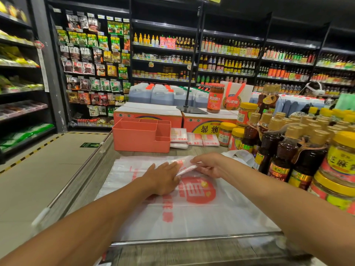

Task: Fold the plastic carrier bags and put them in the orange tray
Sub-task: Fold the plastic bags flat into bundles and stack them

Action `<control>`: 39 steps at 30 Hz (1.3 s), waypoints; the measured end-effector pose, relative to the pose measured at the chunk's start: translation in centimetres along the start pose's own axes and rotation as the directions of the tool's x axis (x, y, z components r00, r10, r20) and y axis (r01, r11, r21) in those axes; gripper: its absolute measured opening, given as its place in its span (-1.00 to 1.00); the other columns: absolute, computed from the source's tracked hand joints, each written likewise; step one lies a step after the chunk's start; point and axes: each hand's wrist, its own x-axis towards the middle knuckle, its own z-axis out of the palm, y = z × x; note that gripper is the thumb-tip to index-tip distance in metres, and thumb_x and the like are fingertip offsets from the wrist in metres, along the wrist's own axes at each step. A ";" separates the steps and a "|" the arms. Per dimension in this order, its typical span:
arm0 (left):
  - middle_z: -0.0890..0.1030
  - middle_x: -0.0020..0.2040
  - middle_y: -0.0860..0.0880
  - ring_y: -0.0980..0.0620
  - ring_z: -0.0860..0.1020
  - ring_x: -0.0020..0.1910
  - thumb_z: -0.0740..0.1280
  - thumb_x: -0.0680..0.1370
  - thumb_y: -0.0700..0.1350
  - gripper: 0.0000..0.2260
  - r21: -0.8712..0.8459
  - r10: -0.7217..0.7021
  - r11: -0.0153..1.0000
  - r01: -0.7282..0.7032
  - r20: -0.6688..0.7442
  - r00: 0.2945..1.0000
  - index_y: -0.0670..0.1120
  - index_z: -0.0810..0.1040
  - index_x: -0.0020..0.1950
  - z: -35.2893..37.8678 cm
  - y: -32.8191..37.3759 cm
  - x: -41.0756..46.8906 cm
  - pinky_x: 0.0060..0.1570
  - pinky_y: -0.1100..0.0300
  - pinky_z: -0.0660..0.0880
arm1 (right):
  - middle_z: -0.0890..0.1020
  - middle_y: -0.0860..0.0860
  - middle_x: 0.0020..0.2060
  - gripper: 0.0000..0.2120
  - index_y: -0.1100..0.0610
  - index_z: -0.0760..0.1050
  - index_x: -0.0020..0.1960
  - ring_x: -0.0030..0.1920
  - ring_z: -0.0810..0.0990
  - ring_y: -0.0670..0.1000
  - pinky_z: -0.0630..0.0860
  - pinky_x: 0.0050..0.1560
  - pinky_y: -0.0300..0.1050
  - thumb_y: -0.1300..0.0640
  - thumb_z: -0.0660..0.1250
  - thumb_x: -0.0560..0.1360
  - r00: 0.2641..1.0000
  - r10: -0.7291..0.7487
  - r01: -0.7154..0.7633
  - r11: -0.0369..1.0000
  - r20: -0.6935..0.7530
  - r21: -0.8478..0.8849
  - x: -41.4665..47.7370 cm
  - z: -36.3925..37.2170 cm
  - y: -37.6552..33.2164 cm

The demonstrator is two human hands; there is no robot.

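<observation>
On the grey counter top (86, 189), nearest the camera, lies a thin white translucent plastic carrier bag (192, 217) with a round red logo and red lettering. It is spread flat, its far part turned over into a narrow fold.

Judgement: very light, limp, slippery film. It will likely spring out of a fold unless pinned, and may slide on the sheets beneath. Best hold: pinch the doubled edge, pin the flat body with an open palm, stroke the crease down.

Left hand (163, 179): fingers straight, flat on the bag just beside the fold, pressing. Right hand (209, 166): fingertips curled, pinching the folded strip from the far side.

More film of the same kind shows under the bag at left; count cannot be told. An orange plastic tray (141, 141) with compartments stands beyond, apart from the bag; no bags seen inside from this angle. Small folded white bags (194, 139) lie just beside its right wall. Dark brown bottles (278, 150) and yellow-lidded jars (342, 156) crowd the right side.
</observation>
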 end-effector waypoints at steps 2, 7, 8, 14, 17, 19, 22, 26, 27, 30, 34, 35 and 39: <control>-0.08 0.69 0.07 -0.02 -0.08 0.66 -0.12 0.73 0.17 -0.45 0.006 -0.001 1.000 0.001 -0.001 1.000 0.05 -0.16 0.69 -0.1 0.1 0.0 0.57 -0.22 -0.12 | 0.66 0.14 -0.01 -0.85 0.23 0.60 0.04 -0.19 0.62 0.00 0.63 -0.28 -0.23 0.35 0.47 0.50 1.000 -0.022 0.022 1.000 0.009 -0.020 -0.3 0.1 -0.1; -0.10 0.69 0.07 -0.01 -0.09 0.66 -0.14 0.72 0.21 -0.43 0.011 -0.002 1.000 0.002 0.011 1.000 0.07 -0.17 0.68 0.0 0.2 -0.1 0.58 -0.21 -0.14 | 0.62 0.16 -0.01 -0.81 0.20 0.58 0.01 -0.14 0.65 0.06 0.68 -0.34 -0.11 0.43 0.45 0.49 0.996 -0.093 0.092 0.990 0.000 -0.104 -0.9 0.0 0.0; -0.11 0.69 0.08 0.00 -0.10 0.66 -0.15 0.71 0.22 -0.43 0.013 -0.003 1.000 0.003 0.018 1.000 0.08 -0.18 0.68 0.0 0.2 -0.2 0.58 -0.21 -0.15 | 0.61 0.14 -0.06 -0.78 0.17 0.56 0.01 -0.18 0.62 0.04 0.63 -0.42 -0.16 0.43 0.46 0.48 0.993 -0.117 0.113 0.980 -0.018 -0.163 -0.8 0.0 0.1; -0.11 0.69 0.06 0.01 -0.06 0.66 -0.05 0.70 0.25 -0.38 -0.054 0.000 0.999 -0.001 -0.020 1.000 0.07 -0.20 0.68 -0.3 0.0 -0.3 0.58 -0.20 -0.11 | 0.63 0.17 -0.10 -0.72 0.14 0.61 0.04 -0.26 0.57 0.03 0.54 -0.42 -0.21 0.43 0.48 0.43 0.977 -0.206 0.184 0.947 -0.055 -0.265 0.3 -0.4 0.0; -0.06 0.69 0.09 0.00 0.04 0.65 0.10 0.67 0.26 -0.29 -0.152 0.005 0.988 -0.017 -0.076 0.997 0.07 -0.18 0.68 -1.1 -0.5 -0.4 0.58 -0.19 0.04 | 0.63 0.21 0.03 -0.75 0.18 0.60 -0.01 -0.20 0.63 0.07 0.57 -0.46 -0.22 0.48 0.45 0.44 0.974 -0.219 0.207 0.962 -0.052 -0.180 0.7 -1.2 -1.4; -0.06 0.68 0.11 0.00 0.03 0.65 0.15 0.65 0.28 -0.27 -0.182 -0.008 0.983 -0.009 -0.091 0.996 0.09 -0.14 0.68 -1.6 -0.9 -0.5 0.58 -0.18 0.08 | 0.61 0.21 0.00 -0.75 0.22 0.58 0.01 -0.20 0.64 0.08 0.57 -0.50 -0.22 0.50 0.43 0.45 0.968 -0.245 0.237 0.964 -0.060 -0.122 1.0 -1.9 -2.6; -0.10 0.69 0.08 0.01 -0.05 0.66 0.13 0.66 0.26 -0.35 -0.137 -0.034 0.990 0.030 -0.032 0.999 0.07 0.01 0.68 -1.9 -1.1 -0.9 0.59 -0.19 -0.01 | 0.61 0.21 0.05 -0.71 0.24 0.59 0.12 -0.16 0.64 0.10 0.57 -0.51 -0.21 0.50 0.42 0.47 0.953 -0.290 0.284 0.956 -0.090 -0.075 2.8 -2.2 -4.5; -0.03 0.69 0.02 0.00 -0.02 0.66 0.07 0.69 0.23 -0.47 -0.078 -0.016 0.997 0.019 0.033 0.999 0.07 0.19 0.62 -2.0 -0.5 -1.2 0.57 -0.22 -0.06 | 0.63 0.21 0.13 -0.71 0.15 0.59 0.05 -0.09 0.67 0.14 0.56 -0.51 -0.22 0.47 0.43 0.46 0.924 -0.343 0.339 0.939 -0.166 -0.053 6.5 -1.4 -6.9; -0.03 0.69 0.02 0.00 -0.02 0.66 0.06 0.69 0.23 -0.47 -0.070 -0.017 0.997 0.020 0.044 0.999 0.06 0.18 0.63 -2.0 -0.4 -1.1 0.57 -0.22 -0.07 | 0.62 0.21 0.13 -0.71 0.13 0.57 0.01 -0.08 0.67 0.16 0.55 -0.52 -0.21 0.48 0.43 0.45 0.917 -0.354 0.351 0.935 -0.183 -0.052 7.4 -1.0 -7.3; -0.02 0.69 0.04 0.01 -0.05 0.66 0.05 0.69 0.23 -0.43 -0.055 -0.014 0.998 0.017 0.061 0.998 0.05 0.12 0.66 -2.1 -0.4 -0.9 0.58 -0.21 -0.09 | 0.60 0.19 0.15 -0.69 0.08 0.53 -0.10 0.09 0.66 0.21 0.62 -0.40 -0.15 0.48 0.43 0.44 0.896 -0.390 0.387 0.920 -0.211 -0.054 10.6 0.4 -8.1; 0.01 0.69 0.05 0.02 -0.03 0.66 0.05 0.68 0.26 -0.42 -0.057 -0.004 0.998 0.009 0.072 0.997 0.07 0.09 0.66 -2.0 -0.7 -0.6 0.58 -0.22 -0.07 | 0.65 0.12 0.11 -0.68 -0.01 0.55 -0.18 0.08 0.67 0.16 0.66 -0.17 -0.07 0.41 0.45 0.44 0.855 -0.463 0.423 0.883 -0.234 -0.204 14.2 2.0 -8.5; 0.01 0.69 0.06 0.02 -0.03 0.66 0.05 0.68 0.26 -0.42 -0.054 -0.004 0.998 0.008 0.075 0.997 0.07 0.08 0.66 -1.9 -0.8 -0.6 0.58 -0.22 -0.07 | 0.66 0.11 0.10 -0.68 -0.02 0.57 -0.20 0.08 0.68 0.15 0.66 -0.15 -0.08 0.40 0.44 0.45 0.846 -0.479 0.431 0.873 -0.234 -0.230 14.9 2.4 -8.5; 0.10 0.66 0.05 -0.03 0.03 0.64 0.05 0.68 0.26 -0.44 -0.044 -0.003 0.999 0.006 0.077 0.997 0.05 0.15 0.63 -1.9 -0.8 -0.5 0.56 -0.24 0.00 | 0.69 0.07 0.11 -0.80 0.07 0.70 -0.06 0.12 0.64 0.09 0.63 0.18 0.03 0.35 0.43 0.49 0.812 -0.541 0.448 0.818 -0.219 -0.361 17.0 3.2 -8.1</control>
